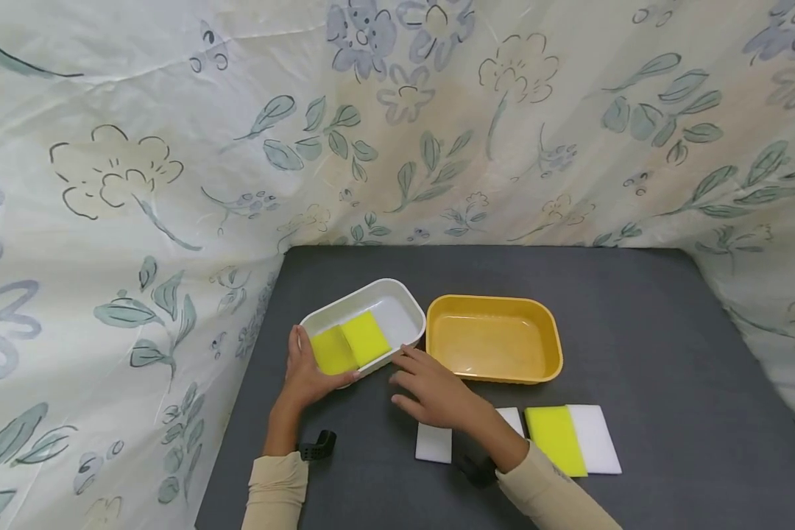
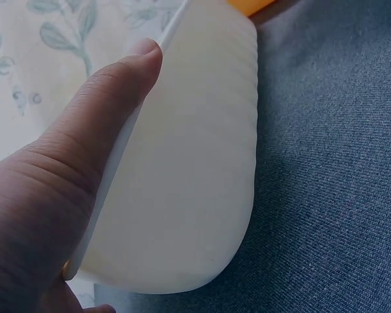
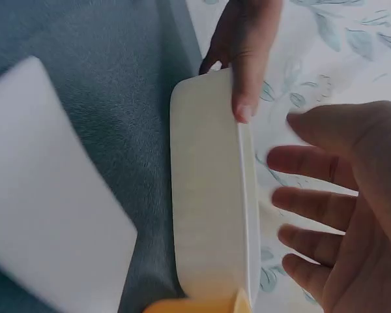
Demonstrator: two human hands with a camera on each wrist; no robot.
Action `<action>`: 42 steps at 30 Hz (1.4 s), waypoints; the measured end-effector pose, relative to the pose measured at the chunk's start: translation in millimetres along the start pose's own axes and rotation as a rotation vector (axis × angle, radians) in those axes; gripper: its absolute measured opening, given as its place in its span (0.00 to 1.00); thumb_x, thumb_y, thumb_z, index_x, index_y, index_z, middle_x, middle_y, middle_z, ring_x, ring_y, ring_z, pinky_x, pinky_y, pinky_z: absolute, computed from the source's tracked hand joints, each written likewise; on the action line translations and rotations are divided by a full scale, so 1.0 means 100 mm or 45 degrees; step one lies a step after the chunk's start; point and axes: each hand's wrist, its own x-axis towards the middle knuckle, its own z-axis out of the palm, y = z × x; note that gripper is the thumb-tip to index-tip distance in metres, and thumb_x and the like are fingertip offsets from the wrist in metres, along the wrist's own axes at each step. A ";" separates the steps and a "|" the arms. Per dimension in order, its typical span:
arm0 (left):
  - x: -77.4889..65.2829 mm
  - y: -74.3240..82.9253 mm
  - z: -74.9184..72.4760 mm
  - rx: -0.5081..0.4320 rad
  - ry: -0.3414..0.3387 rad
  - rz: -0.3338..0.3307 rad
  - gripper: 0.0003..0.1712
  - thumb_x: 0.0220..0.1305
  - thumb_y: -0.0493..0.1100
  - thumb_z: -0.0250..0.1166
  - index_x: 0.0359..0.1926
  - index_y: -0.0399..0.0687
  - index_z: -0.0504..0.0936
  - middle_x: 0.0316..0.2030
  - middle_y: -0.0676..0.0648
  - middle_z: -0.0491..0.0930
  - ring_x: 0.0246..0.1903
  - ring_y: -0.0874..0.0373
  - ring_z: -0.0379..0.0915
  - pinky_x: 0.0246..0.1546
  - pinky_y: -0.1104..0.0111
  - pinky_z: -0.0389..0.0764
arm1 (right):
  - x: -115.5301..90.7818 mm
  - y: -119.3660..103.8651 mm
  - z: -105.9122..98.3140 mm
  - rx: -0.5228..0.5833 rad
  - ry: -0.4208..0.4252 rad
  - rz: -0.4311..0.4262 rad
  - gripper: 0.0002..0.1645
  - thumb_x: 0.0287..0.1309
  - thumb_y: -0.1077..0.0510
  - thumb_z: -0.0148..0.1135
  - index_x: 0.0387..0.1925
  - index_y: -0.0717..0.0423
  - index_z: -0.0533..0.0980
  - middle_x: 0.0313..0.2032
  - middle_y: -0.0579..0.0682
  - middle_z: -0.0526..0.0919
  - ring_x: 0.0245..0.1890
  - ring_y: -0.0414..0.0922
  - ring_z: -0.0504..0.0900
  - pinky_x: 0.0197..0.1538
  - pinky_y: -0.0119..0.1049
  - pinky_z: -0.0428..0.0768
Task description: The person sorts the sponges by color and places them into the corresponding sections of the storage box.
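At 9 o'clock from the white tray (image 1: 400, 316), a floral cloth (image 1: 139, 243) is hanging beside the dark table (image 1: 669, 353). The left hand (image 1: 310, 379) is gripping the tray at its 8 o'clock corner, the thumb lying along the near rim. The tray itself is lying slantwise, its long sides running between 8 and 2 o'clock. Inside its 8 o'clock half, 2 yellow squares (image 1: 366, 338) are resting against each other, the left looking darker. The right hand (image 1: 433, 390) is hovering around the tray's 4 o'clock, its grip wide, the fingers spreading; I cannot tell whether a fingertip is touching the rim. At 5 o'clock, a white sheet (image 1: 433, 444) is lying partly behind the right arm. At 3 o'clock, an orange-yellow tray (image 1: 493, 338) is sitting just beside the white tray. Farther right, at 4 o'clock, a yellow sheet (image 1: 556, 442) is lying alongside a white piece (image 1: 595, 442).
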 end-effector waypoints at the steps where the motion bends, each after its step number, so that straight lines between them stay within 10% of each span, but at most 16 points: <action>1: 0.00 0.00 0.00 0.000 0.002 -0.002 0.85 0.39 0.66 0.80 0.78 0.43 0.27 0.77 0.40 0.27 0.72 0.33 0.41 0.67 0.37 0.54 | -0.06 -0.01 -0.01 -0.002 0.024 -0.025 0.11 0.67 0.53 0.63 0.45 0.53 0.83 0.56 0.55 0.81 0.68 0.55 0.68 0.70 0.47 0.62; 7: -0.02 -0.01 0.02 -0.007 0.021 0.008 0.84 0.40 0.65 0.80 0.79 0.43 0.28 0.78 0.40 0.27 0.72 0.34 0.42 0.66 0.37 0.55 | -0.42 -0.07 -0.08 0.033 0.100 -0.005 0.08 0.61 0.58 0.66 0.27 0.46 0.77 0.29 0.42 0.77 0.39 0.41 0.76 0.48 0.35 0.77; 12: -0.04 -0.03 0.07 -0.008 0.014 0.012 0.84 0.41 0.67 0.79 0.79 0.44 0.27 0.78 0.41 0.26 0.72 0.35 0.41 0.67 0.38 0.55 | -0.70 -0.07 -0.08 0.143 0.141 0.114 0.15 0.60 0.58 0.67 0.23 0.40 0.72 0.26 0.35 0.70 0.34 0.36 0.69 0.37 0.29 0.73; 21: -0.06 -0.04 0.06 -0.013 0.012 0.010 0.85 0.40 0.67 0.80 0.79 0.43 0.27 0.78 0.40 0.26 0.73 0.35 0.39 0.67 0.38 0.55 | -1.12 0.05 -0.05 0.116 0.272 0.157 0.16 0.54 0.59 0.75 0.25 0.41 0.74 0.31 0.34 0.73 0.38 0.37 0.73 0.40 0.34 0.76; 26: -0.04 -0.03 0.06 -0.008 0.009 0.017 0.85 0.40 0.66 0.80 0.78 0.42 0.27 0.78 0.40 0.26 0.73 0.35 0.39 0.67 0.38 0.54 | -1.36 0.18 -0.20 0.040 0.119 0.376 0.13 0.48 0.60 0.79 0.34 0.47 0.82 0.44 0.44 0.81 0.53 0.48 0.78 0.53 0.48 0.79; 33: -0.03 0.00 0.05 -0.004 0.003 0.000 0.85 0.40 0.67 0.80 0.78 0.42 0.27 0.78 0.40 0.26 0.73 0.36 0.39 0.67 0.39 0.54 | -1.68 0.31 -0.30 0.055 -0.136 0.672 0.43 0.35 0.56 0.85 0.58 0.60 0.77 0.65 0.69 0.69 0.68 0.72 0.60 0.63 0.67 0.64; 42: -0.03 0.00 0.05 -0.004 0.003 0.001 0.86 0.39 0.68 0.80 0.79 0.43 0.28 0.78 0.41 0.26 0.73 0.35 0.39 0.66 0.37 0.55 | -1.82 0.33 -0.21 0.027 -0.209 0.736 0.57 0.27 0.62 0.85 0.66 0.61 0.72 0.69 0.66 0.66 0.70 0.73 0.55 0.63 0.72 0.56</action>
